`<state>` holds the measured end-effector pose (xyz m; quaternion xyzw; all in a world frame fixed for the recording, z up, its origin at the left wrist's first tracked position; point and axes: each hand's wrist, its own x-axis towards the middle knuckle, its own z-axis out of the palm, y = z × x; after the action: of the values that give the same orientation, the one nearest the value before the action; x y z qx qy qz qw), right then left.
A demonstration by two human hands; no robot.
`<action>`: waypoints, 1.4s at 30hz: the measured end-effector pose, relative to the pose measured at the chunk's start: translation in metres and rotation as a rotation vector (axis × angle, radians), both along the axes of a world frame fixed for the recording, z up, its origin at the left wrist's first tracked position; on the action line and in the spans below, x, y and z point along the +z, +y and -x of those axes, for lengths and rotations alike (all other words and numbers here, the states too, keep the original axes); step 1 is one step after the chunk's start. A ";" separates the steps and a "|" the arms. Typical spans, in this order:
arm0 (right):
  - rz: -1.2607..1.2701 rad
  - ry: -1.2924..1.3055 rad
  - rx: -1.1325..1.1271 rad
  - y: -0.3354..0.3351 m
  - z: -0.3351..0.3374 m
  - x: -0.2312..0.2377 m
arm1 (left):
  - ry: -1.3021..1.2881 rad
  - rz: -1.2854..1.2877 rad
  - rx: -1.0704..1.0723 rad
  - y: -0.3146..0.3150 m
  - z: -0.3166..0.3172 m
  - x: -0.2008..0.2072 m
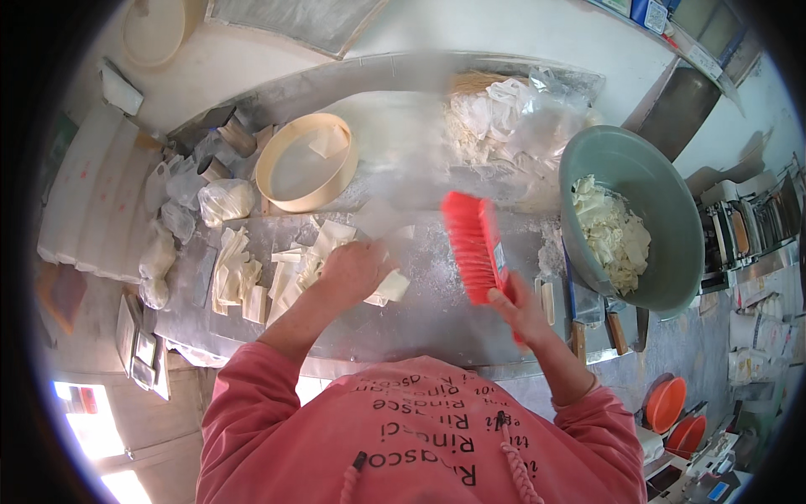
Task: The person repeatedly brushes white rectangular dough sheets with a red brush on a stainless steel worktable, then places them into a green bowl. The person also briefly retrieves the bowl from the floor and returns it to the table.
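Observation:
My right hand (522, 309) is closed round the handle of a red brush (472, 244). Its bristles face left, over the flour-dusted metal worktop (428, 328). To the left, my left hand (359, 270) is curled over cut pale dough sheets (306, 265), and one dough piece (391, 288) sticks out from beneath its fingers. The fingertips are partly hidden. More folded dough strips (233, 273) lie further left, side by side on the worktop.
A round wooden sieve (353, 172) stands behind the dough. At right, a large green tub (684, 244) holds dough scraps (609, 235). Knives with wooden handles (618, 333) lie near the tub. Plastic bags (227, 202) sit at left, with more bags (504, 109) at the back.

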<state>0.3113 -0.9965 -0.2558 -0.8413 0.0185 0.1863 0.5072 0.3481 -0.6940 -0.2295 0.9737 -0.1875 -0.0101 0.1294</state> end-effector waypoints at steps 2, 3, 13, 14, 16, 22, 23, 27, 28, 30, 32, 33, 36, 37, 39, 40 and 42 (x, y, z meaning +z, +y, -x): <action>-0.533 0.047 -0.023 0.020 -0.003 0.001 | 0.083 0.140 -0.092 -0.007 -0.002 0.005; -0.783 0.086 -0.017 0.033 -0.003 0.003 | 0.126 0.208 -0.130 -0.012 -0.002 0.006; -1.027 0.400 0.122 0.074 -0.020 0.016 | 0.415 0.776 0.196 -0.037 -0.002 0.007; -1.000 0.397 0.085 0.078 -0.018 0.014 | 0.440 0.738 0.235 -0.038 -0.004 0.006; -1.004 0.407 0.025 0.086 -0.015 0.011 | 0.433 0.715 0.262 -0.038 -0.006 0.002; -1.299 0.409 -0.240 0.087 -0.017 0.003 | 0.816 1.863 0.242 -0.045 0.007 -0.025; -1.340 0.399 -0.275 0.086 -0.019 0.002 | 0.757 1.699 0.340 -0.046 0.016 -0.031; -1.325 0.335 -0.412 0.097 -0.017 -0.005 | 0.599 1.507 0.206 -0.058 0.041 -0.051; -1.248 0.346 -0.545 0.102 -0.016 -0.006 | 0.608 1.489 0.180 -0.061 0.044 -0.054; -1.286 0.254 -0.636 0.119 -0.013 -0.010 | 0.613 1.475 0.113 -0.069 0.047 -0.056; -1.244 0.221 -0.683 0.126 -0.009 -0.012 | 0.498 1.366 0.200 -0.073 0.045 -0.053; -1.211 0.226 -0.648 0.126 -0.007 -0.013 | 0.495 1.352 0.231 -0.073 0.043 -0.050; -1.199 0.275 -0.528 0.119 -0.002 -0.015 | 0.506 1.097 0.323 -0.064 0.036 -0.040; -1.209 0.298 -0.484 0.115 -0.001 -0.016 | 0.473 0.989 0.353 -0.060 0.035 -0.037; -1.175 0.295 -0.460 0.109 0.001 -0.017 | 0.529 1.218 0.248 -0.053 0.033 -0.034; -1.185 0.265 -0.438 0.106 0.002 -0.018 | 0.520 1.349 0.186 -0.051 0.033 -0.032; -1.143 0.288 -0.415 0.102 0.004 -0.017 | 0.529 1.370 0.157 -0.047 0.032 -0.030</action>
<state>0.3076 -0.8944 -0.2733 -0.3822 0.1470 0.1762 0.8951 0.3161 -0.7406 -0.2594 0.6503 -0.0440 -0.1159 0.7495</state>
